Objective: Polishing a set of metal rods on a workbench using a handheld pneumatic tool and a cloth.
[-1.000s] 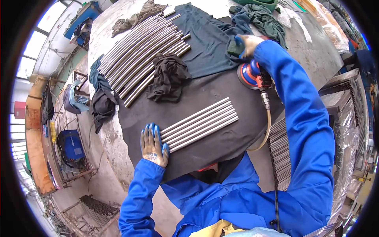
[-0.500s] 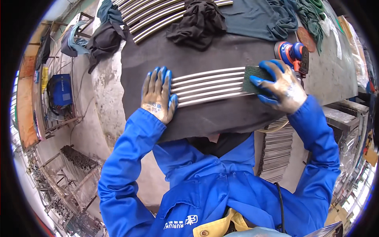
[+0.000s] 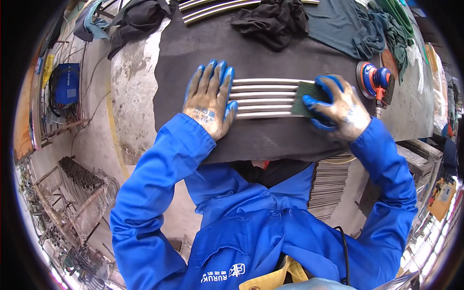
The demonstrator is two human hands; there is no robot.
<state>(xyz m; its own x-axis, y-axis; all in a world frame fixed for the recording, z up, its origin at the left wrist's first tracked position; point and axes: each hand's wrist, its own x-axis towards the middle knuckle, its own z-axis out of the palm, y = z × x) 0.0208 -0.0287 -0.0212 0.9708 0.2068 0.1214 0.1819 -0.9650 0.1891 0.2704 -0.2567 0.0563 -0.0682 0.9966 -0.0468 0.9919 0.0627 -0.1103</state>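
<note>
Several shiny metal tubes [image 3: 266,98] lie side by side on a dark mat [image 3: 270,53] covering the bench. My left hand [image 3: 209,99], in a blue-dipped glove, presses flat on the tubes' left ends with fingers spread. My right hand [image 3: 336,108], gloved the same way, grips a dark green scouring pad [image 3: 305,92] and holds it down on the tubes' right ends. An orange and blue orbital sander [image 3: 374,82] rests on the bench just right of that hand, apart from it.
More metal tubes [image 3: 217,7] lie at the mat's far edge beside a crumpled black rag [image 3: 273,21] and green-grey cloths [image 3: 367,29]. A stack of flat metal strips [image 3: 328,186] sits below the bench at right. A blue machine [image 3: 65,84] stands on the floor at left.
A second ago my right hand was on the sander at the far right; it left the sander, took the green pad and now presses it on the tubes. My left hand stays on the tubes.
</note>
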